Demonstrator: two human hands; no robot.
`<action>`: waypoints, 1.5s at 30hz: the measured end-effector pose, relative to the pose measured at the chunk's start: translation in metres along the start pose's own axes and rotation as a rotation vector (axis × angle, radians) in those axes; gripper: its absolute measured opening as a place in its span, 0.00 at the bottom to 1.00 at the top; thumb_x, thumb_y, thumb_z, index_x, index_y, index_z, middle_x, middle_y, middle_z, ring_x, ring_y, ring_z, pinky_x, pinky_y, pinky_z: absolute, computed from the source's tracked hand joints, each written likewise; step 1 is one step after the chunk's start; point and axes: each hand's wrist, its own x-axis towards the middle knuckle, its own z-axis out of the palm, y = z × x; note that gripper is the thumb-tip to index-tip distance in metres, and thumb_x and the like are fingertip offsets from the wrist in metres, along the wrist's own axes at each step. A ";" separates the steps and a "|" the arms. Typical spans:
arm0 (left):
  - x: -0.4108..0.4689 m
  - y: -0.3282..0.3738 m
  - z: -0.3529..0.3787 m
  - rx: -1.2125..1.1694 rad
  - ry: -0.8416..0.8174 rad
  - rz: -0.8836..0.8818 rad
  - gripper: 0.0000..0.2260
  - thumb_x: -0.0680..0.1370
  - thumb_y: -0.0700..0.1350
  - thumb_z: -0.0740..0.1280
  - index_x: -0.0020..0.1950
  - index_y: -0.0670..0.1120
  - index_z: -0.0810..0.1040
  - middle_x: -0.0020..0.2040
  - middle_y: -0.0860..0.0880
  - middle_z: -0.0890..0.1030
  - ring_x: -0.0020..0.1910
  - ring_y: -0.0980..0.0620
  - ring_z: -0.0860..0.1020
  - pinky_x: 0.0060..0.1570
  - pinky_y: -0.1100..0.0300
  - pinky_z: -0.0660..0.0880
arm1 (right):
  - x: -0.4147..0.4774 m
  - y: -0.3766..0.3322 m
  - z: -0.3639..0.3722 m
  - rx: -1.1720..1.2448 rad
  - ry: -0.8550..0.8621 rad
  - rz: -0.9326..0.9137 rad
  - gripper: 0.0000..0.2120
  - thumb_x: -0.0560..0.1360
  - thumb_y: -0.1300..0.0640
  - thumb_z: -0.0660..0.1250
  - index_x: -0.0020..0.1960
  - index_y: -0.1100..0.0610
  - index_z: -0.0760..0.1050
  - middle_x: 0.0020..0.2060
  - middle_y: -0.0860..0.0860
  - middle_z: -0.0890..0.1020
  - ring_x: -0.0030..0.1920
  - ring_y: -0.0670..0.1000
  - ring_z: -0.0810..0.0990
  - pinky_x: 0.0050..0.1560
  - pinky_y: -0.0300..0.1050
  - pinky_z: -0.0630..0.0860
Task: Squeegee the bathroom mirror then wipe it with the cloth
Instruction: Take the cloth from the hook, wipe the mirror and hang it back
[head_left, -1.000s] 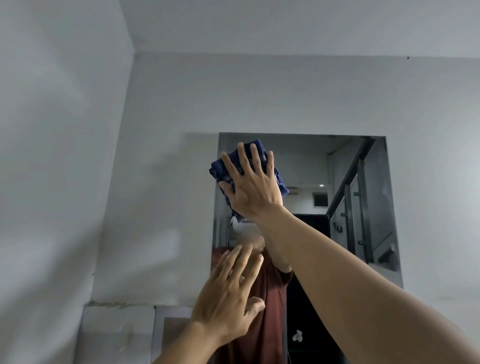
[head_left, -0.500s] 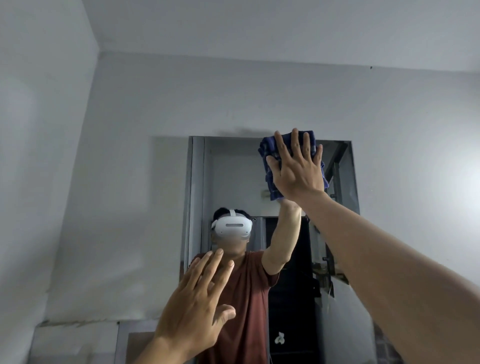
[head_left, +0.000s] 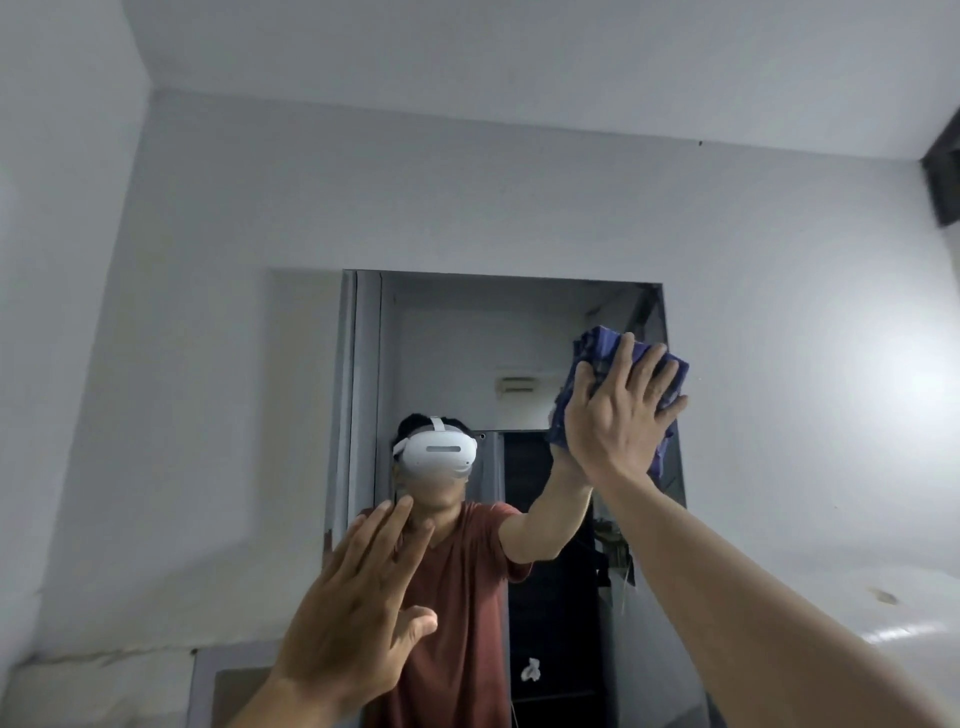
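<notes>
The bathroom mirror (head_left: 452, 332) hangs on the white wall ahead, a tall rectangle reflecting a person in a red shirt with a white headset. My right hand (head_left: 621, 415) presses a crumpled blue cloth (head_left: 597, 348) flat against the glass at the mirror's right edge, fingers spread over it. My left hand (head_left: 358, 608) is raised in front of the mirror's lower left part, fingers apart, holding nothing; whether it touches the glass I cannot tell. No squeegee is in view.
White wall (head_left: 197, 415) surrounds the mirror, with a side wall close on the left and the ceiling above. A dark fixture (head_left: 943, 176) sits at the top right corner. A cracked ledge line (head_left: 114, 657) runs below left.
My right hand has carried the cloth from the mirror's upper left across the top to its right edge and lower. The left hand stayed raised and open.
</notes>
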 end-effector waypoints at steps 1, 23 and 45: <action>0.000 0.000 0.000 -0.003 -0.003 -0.003 0.42 0.73 0.65 0.62 0.81 0.46 0.57 0.80 0.42 0.60 0.79 0.43 0.59 0.75 0.50 0.55 | -0.005 -0.007 0.001 -0.004 -0.001 -0.041 0.32 0.83 0.38 0.45 0.83 0.51 0.44 0.82 0.58 0.48 0.82 0.61 0.44 0.78 0.67 0.41; -0.051 0.025 0.010 0.024 -0.019 -0.120 0.32 0.72 0.57 0.68 0.73 0.44 0.73 0.73 0.41 0.72 0.72 0.43 0.71 0.67 0.48 0.72 | -0.098 -0.114 0.036 -0.044 -0.163 -1.091 0.24 0.84 0.45 0.52 0.79 0.48 0.61 0.80 0.55 0.63 0.81 0.59 0.55 0.77 0.69 0.50; -0.068 0.025 0.020 0.069 -0.151 -0.115 0.32 0.80 0.57 0.56 0.80 0.42 0.58 0.81 0.41 0.58 0.80 0.42 0.54 0.73 0.45 0.64 | -0.046 0.064 0.003 -0.096 -0.081 -0.409 0.30 0.83 0.38 0.46 0.82 0.46 0.50 0.82 0.56 0.53 0.82 0.59 0.49 0.79 0.67 0.47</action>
